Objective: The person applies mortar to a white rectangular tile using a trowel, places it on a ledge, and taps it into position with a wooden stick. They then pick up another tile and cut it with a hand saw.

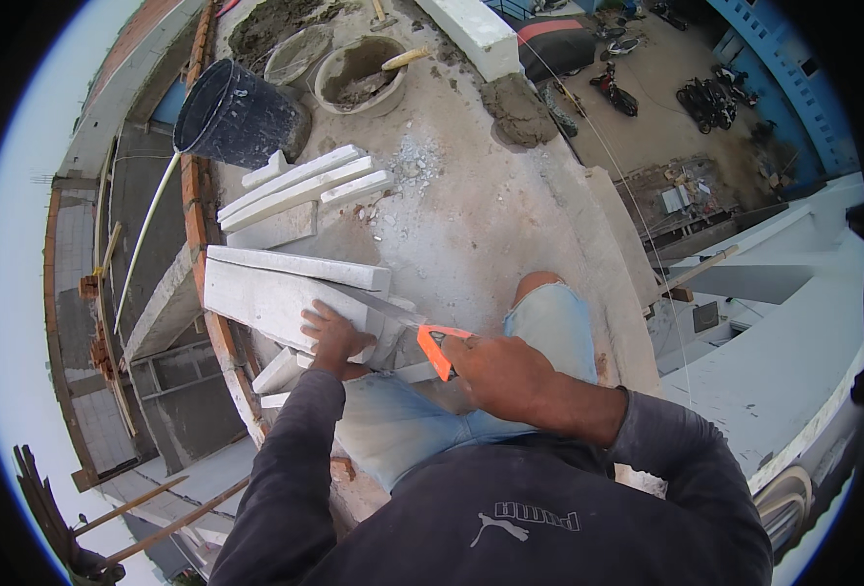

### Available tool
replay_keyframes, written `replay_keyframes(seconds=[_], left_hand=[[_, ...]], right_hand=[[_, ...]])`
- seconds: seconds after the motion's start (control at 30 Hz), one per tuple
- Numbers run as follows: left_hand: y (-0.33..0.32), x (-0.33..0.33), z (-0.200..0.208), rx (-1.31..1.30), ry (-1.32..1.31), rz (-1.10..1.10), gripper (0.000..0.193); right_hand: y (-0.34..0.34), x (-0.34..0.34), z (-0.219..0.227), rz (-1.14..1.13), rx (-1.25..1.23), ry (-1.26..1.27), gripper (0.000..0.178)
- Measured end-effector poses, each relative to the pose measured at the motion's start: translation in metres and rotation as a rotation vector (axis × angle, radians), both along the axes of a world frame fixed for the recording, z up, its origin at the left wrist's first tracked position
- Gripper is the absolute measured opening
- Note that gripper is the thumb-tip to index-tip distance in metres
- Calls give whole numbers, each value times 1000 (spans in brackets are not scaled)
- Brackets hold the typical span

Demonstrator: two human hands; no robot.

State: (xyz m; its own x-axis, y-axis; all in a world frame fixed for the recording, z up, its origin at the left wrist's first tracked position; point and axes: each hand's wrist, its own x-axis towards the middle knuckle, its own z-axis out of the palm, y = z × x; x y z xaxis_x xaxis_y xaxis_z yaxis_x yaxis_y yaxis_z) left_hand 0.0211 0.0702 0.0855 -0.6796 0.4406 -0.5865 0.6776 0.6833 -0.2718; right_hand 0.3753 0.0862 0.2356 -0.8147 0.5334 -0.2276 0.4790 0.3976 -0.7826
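My right hand (502, 375) is wrapped round the orange handle of a handsaw (436, 352). The saw's thin blade runs left into a long white lightweight block (261, 295), which lies in front of my knees. A narrow strip (295, 266) lies along the block's far side, with the blade between the two near their right end. Pressed on top of the block, my left hand (330, 334) has its fingers spread. Under and beside the block's near side are more white offcuts (278, 371), partly hidden by the block and my left arm.
Beyond the block lie cut white strips (295, 186) and white crumbs (417, 161). A black bucket (242, 115) and a mortar tub (362, 78) with a wooden-handled tool stand farther off. A brick edge (196, 186) borders the left; the right side drops to a yard with motorbikes (616, 90).
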Motion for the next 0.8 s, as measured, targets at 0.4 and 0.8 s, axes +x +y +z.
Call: replay_keyframes(seconds=[0.4,0.8], left_hand=[[-1,0,8,45,-72,29,161],[-4,-1,6,32,-65,14,158]], right_hand=[[47,-157,-79,-121,106,13,24],[55,-176,-80,-126,107,20,22]])
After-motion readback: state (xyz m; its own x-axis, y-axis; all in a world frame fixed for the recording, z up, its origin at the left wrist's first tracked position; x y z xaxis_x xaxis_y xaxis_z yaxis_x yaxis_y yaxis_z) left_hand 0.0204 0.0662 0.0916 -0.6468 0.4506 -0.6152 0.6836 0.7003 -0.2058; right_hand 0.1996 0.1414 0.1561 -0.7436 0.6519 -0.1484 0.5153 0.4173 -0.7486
